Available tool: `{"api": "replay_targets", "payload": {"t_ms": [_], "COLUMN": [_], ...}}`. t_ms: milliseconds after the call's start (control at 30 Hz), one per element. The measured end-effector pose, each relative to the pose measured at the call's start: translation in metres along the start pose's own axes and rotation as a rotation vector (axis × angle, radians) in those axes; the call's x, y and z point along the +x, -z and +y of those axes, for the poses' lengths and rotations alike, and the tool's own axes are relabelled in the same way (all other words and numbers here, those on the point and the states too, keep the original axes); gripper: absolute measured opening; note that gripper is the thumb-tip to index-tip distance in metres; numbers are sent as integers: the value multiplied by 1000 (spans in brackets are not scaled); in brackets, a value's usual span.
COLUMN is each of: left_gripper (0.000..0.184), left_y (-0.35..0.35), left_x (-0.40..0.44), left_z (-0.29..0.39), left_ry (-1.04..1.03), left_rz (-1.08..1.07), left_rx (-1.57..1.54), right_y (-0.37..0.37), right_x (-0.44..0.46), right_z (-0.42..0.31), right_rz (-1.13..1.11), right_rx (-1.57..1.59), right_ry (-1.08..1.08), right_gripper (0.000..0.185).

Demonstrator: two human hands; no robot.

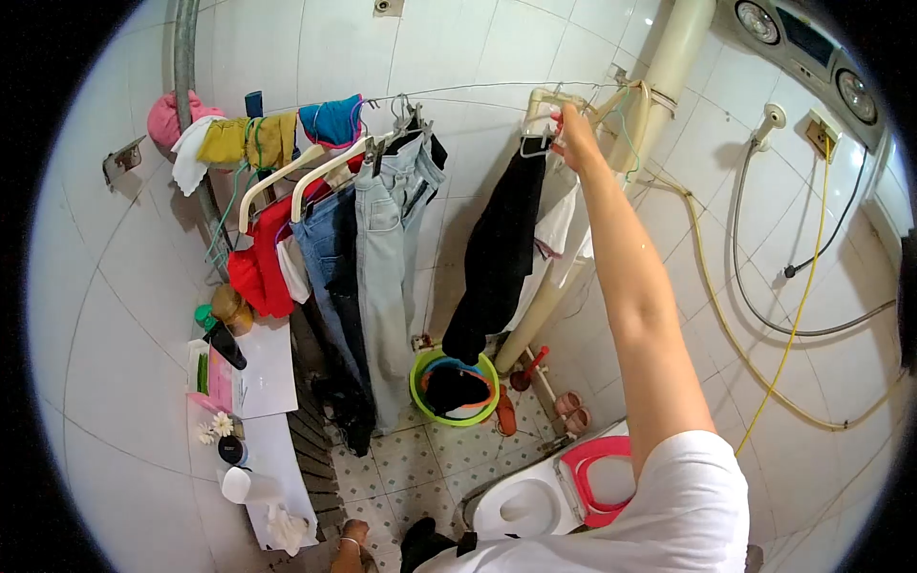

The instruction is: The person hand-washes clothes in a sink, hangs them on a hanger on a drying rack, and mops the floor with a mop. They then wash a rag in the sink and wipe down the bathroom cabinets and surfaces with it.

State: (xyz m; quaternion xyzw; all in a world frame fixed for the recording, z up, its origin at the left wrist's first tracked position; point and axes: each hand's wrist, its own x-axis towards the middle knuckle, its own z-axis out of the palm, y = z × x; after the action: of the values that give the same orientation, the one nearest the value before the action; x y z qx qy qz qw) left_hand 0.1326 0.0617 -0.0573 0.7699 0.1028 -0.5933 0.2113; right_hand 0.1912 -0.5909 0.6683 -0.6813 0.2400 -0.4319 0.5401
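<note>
My right arm is stretched up to the wire line, and my right hand [574,137] closes around the top of a clothes hanger [537,145]. Below it hang long black trousers [497,248], with a white garment [556,227] just behind them. Low at the bottom edge is my left hand [354,533], a pale band on its wrist; its fingers are too small and partly hidden to read. Under the trousers, a green basin [416,387] on the floor holds dark cloth [457,390].
Jeans [382,220] and a red garment [270,258] hang on the left. A toilet [492,501] with a pink seat cover [597,468] stands lower right. A shelf [263,368] of small items lines the left wall; a shower hose [740,229] hangs right.
</note>
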Motion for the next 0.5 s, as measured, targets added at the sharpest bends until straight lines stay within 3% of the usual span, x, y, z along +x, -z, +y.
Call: {"api": "replay_targets", "payload": {"t_ms": [100, 200, 233, 300, 367, 433, 500], "left_gripper": [11, 16, 24, 17, 23, 26, 25], "left_y": [8, 9, -8, -7, -19, -28, -32], "left_x": [25, 46, 51, 18, -16, -35, -34], "left_z": [-21, -11, -5, 21, 57, 91, 121], "left_ry": [-118, -510, -882, -465, -548, -512, -1003], "left_rz": [-64, -177, 138, 26, 137, 39, 22], "left_rx": [212, 514, 1235, 368, 246, 261, 287], "right_y": [0, -5, -10, -18, -24, -28, -30], "right_x": [-2, -14, -19, -25, -20, -22, -16], "right_z": [37, 46, 49, 49, 55, 52, 56], "right_rz": [58, 72, 126, 120, 141, 154, 180], "right_rx": [-86, -350, -365, -402, -425, -465, -439], "right_ry": [-2, 106, 131, 134, 100, 90, 93], "right_gripper": [33, 36, 39, 41, 44, 45, 45]}}
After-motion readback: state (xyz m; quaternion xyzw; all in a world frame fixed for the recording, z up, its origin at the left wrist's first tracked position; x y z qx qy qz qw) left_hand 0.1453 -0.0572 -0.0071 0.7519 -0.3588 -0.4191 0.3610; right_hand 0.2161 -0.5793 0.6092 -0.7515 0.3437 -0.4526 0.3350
